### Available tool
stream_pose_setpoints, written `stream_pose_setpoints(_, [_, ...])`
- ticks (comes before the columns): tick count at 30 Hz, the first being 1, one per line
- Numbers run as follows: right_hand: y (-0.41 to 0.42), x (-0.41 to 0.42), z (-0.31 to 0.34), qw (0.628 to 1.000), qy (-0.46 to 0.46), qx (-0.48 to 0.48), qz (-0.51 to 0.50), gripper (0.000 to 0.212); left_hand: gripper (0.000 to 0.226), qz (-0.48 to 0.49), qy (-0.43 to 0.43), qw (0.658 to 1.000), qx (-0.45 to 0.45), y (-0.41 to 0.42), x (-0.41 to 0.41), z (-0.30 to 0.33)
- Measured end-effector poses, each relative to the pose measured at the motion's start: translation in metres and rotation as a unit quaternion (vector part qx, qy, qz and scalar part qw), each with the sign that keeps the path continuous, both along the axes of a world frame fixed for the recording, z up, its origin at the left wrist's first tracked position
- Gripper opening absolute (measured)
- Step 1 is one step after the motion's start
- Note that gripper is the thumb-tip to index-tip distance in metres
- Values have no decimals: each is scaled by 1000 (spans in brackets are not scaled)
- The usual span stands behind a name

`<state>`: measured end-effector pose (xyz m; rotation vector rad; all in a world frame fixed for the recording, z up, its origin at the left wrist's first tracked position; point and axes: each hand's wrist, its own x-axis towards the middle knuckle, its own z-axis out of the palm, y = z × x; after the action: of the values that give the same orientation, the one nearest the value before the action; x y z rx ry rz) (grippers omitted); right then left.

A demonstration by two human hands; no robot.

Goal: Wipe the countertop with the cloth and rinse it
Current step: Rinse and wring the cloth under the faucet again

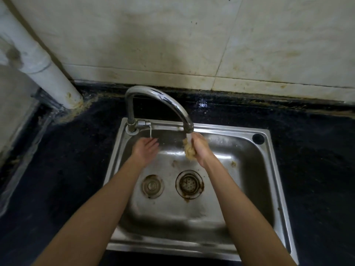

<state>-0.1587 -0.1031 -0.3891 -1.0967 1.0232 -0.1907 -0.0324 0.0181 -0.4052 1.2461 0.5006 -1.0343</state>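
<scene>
A wet, bunched tan cloth [189,149] is gripped in my right hand [201,148] directly under the spout of the chrome faucet [163,101], and water runs onto it. My left hand [146,150] hovers over the steel sink [276,169] to the left of the cloth, fingers apart and holding nothing, just below the faucet's small lever [144,123]. The dark speckled countertop [317,160] surrounds the sink on all sides.
In the sink floor are a stained round drain strainer [189,184] and a smaller round plug [152,186]. A white pipe [44,68] rises from the counter's back left corner. Stained wall tiles [172,45] stand behind the counter.
</scene>
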Motion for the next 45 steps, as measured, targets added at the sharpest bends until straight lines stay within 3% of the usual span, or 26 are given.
stream_pose_setpoints(2, [-1,-4,4,999,29,-16,-12,25,26,6,22,999,-31,-10,7,12])
stream_pose_setpoints(7, [-2,-11,20,997,-20,12,-73,23,26,4,31,996,-85,-14,12,30])
stream_pose_setpoints(12, [15,-10,32,999,-35,-5,-22,14,25,-13,-19,993,-113,-18,22,57])
stream_pose_setpoints(15, [22,-13,36,997,-57,-45,-1,10,26,-45,-40,994,-86,-19,15,59])
stream_pose_setpoints(19, [24,-21,41,984,-38,-162,64,37,19,-185,3,982,29,-2,-24,46])
stream_pose_setpoints(21, [26,-24,44,964,-14,-239,117,44,36,-245,91,965,18,8,-48,38])
stream_pose_setpoints(24, [33,-37,55,910,28,-322,259,44,52,-201,218,953,-59,11,-78,28])
stream_pose_setpoints(27, [47,-53,68,806,102,-402,423,43,36,-166,225,956,-91,5,-90,28])
stream_pose_setpoints(30, [62,-69,78,756,130,-419,486,48,37,-191,205,957,-79,6,-95,30])
stream_pose_setpoints(32, [63,-80,91,766,118,-422,471,47,33,-215,200,954,-64,9,-101,35])
stream_pose_setpoints(36, [38,-101,113,824,94,-394,395,38,29,-219,255,939,-73,16,-108,26])
stream_pose_setpoints(39, [21,-109,95,904,27,-314,287,34,34,-242,272,919,-149,25,-114,23])
stream_pose_setpoints(42, [34,-114,51,981,-70,-136,120,24,51,-273,252,901,-226,28,-124,38])
stream_pose_setpoints(43, [44,-115,37,990,-108,-48,76,20,52,-284,245,894,-244,27,-125,43])
stream_pose_setpoints(45, [67,-113,17,972,-188,140,28,26,46,-294,253,880,-273,28,-128,52])
